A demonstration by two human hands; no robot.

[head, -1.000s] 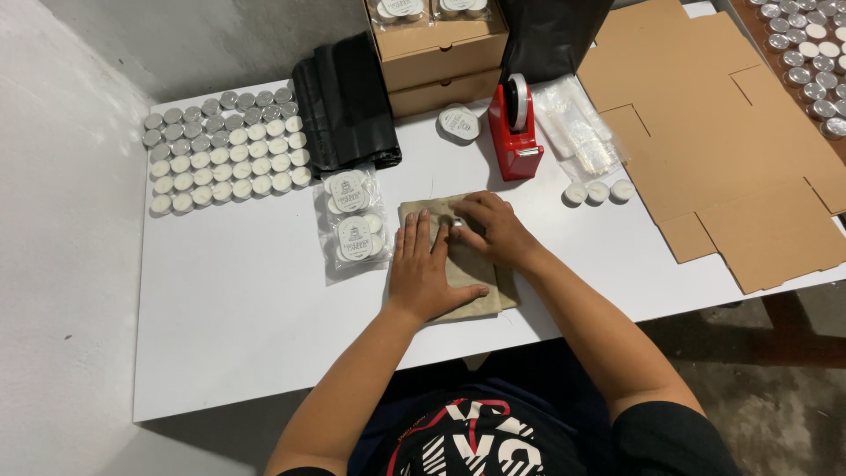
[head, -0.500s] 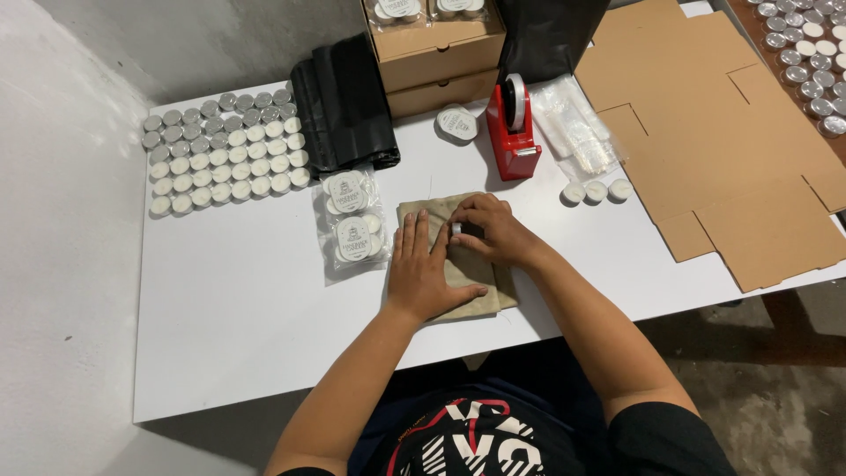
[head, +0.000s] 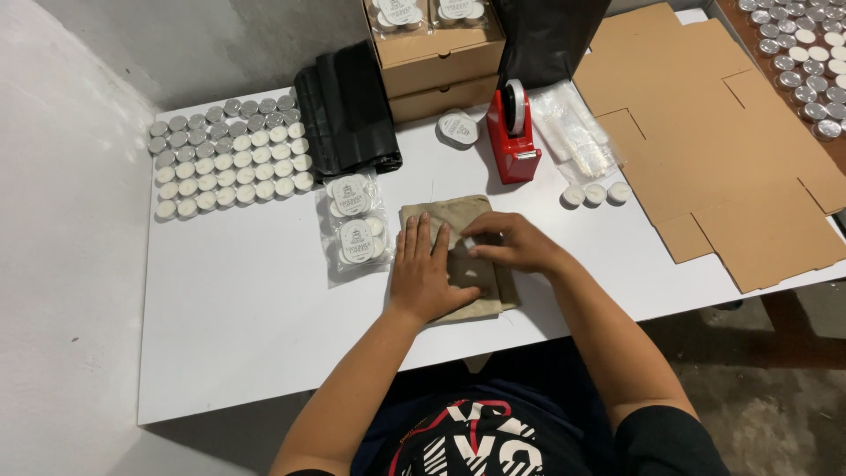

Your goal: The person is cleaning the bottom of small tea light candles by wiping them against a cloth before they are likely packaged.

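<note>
Now — brown paper bag (head: pixel 458 256) lengthwise away | left hand (head: pixel 426 273) flat, right hand (head: pixel 511 244) fingers pressing

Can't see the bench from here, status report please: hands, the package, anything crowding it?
Left hand flat on brown paper package. Right hand pressing its top, fingers bent. Two clear tealight packs close on the left, apart from it.

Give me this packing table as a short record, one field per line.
Surface: white table
Left hand: flat on brown paper packet
Right hand: fingertips on the packet
Left of packet: two clear packs of tealights
Far left: loose tealights in rows
Behind packet: red tape dispenser
Right side: flat cardboard sheets
</note>
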